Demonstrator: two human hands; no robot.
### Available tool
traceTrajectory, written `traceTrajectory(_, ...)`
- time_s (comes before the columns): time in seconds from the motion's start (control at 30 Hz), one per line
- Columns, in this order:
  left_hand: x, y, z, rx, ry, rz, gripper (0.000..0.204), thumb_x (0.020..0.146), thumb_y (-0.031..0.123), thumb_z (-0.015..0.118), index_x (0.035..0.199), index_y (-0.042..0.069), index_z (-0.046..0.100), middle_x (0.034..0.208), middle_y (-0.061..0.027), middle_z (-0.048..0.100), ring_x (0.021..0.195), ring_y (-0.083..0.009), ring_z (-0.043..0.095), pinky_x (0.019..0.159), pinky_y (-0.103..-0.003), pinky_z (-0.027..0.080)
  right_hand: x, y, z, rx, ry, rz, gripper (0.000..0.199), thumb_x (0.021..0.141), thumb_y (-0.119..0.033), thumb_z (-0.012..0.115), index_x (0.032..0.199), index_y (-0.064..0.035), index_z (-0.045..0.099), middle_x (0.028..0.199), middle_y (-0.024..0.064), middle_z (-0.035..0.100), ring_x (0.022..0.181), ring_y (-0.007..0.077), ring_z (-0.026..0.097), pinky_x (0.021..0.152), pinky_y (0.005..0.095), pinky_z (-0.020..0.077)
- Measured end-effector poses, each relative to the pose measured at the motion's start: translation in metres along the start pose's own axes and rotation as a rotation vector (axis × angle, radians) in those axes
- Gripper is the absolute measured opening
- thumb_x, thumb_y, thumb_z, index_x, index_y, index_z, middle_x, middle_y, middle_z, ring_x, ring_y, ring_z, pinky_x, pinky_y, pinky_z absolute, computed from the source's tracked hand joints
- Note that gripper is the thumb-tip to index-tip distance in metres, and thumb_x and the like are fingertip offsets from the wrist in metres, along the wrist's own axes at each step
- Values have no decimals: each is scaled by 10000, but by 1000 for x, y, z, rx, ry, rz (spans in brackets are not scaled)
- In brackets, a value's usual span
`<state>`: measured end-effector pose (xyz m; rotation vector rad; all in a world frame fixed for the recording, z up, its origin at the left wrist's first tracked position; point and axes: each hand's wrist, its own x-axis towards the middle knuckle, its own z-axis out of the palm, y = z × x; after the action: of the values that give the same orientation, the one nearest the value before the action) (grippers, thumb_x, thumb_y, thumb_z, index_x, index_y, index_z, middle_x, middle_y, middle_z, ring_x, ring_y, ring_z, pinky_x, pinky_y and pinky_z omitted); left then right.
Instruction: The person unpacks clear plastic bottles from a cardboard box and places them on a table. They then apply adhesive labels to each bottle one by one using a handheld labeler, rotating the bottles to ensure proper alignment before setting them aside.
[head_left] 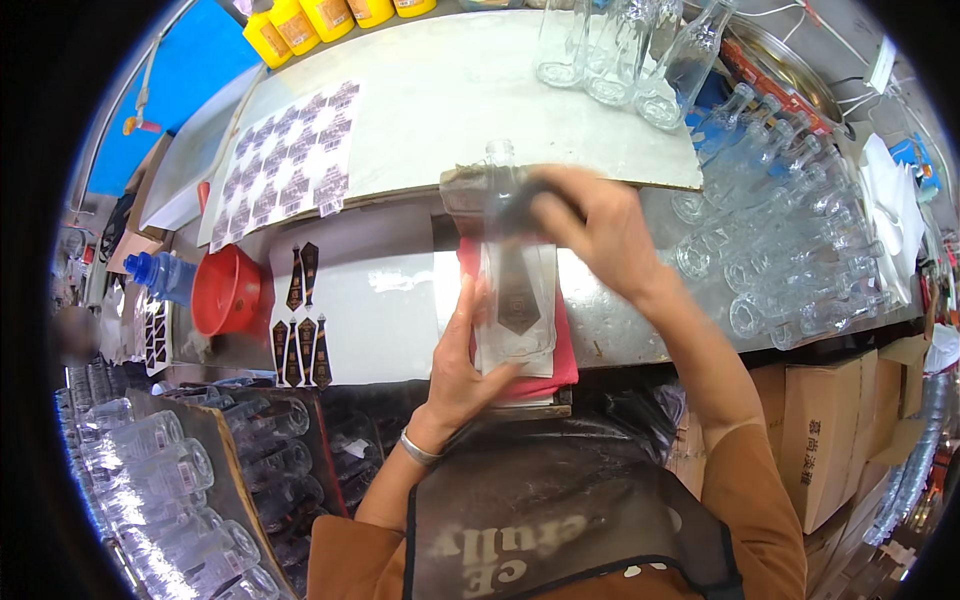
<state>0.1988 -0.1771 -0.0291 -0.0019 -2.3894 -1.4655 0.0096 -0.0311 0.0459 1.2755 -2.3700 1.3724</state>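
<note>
Head view: a grey metal desk [610, 330] carries a matte white board [430, 110]. On its near side a clear, long-necked glass bottle [545, 295] lies on pink cloth [567, 350], neck pointing away. Loosely, the left hand [458, 365] grips the bottle's lower body; the blurred right hand [602, 225] is curled around a dark object [530, 208] over its upper part. A flat, tie-shaped dark label [517, 300] shows at the bottle's body.

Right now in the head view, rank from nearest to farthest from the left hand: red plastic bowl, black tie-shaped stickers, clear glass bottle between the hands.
1. Clear glass bottle: right at the left hand's fingers.
2. Black tie-shaped stickers: left of the hand, on a white sheet.
3. Red plastic bowl: farther left, beyond the stickers.
</note>
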Motion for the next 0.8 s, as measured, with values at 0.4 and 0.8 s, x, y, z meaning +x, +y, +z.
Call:
traceTrajectory(0.4, -2, -2, 4, -36, 29, 31, 1157, 692, 51, 851, 1571, -22, 102, 1480, -243, 462, 1308, -314, 529, 1075, -398, 432, -36, -57, 11, -136, -290, -455, 116, 741, -127, 680, 818, -80, 606, 802, 65, 605, 785, 265, 588, 726, 386, 483)
traceTrajectory(0.8, 0, -2, 9, 102, 54, 140, 1073, 696, 18, 801, 1553, -19, 158, 1562, -249, 318, 1369, -397, 441, 1075, -433, 447, -82, -46, -13, 179, -295, -303, 240, 720, -2, 712, 935, -66, 626, 977, 105, 641, 915, 301, 641, 798, 409, 524)
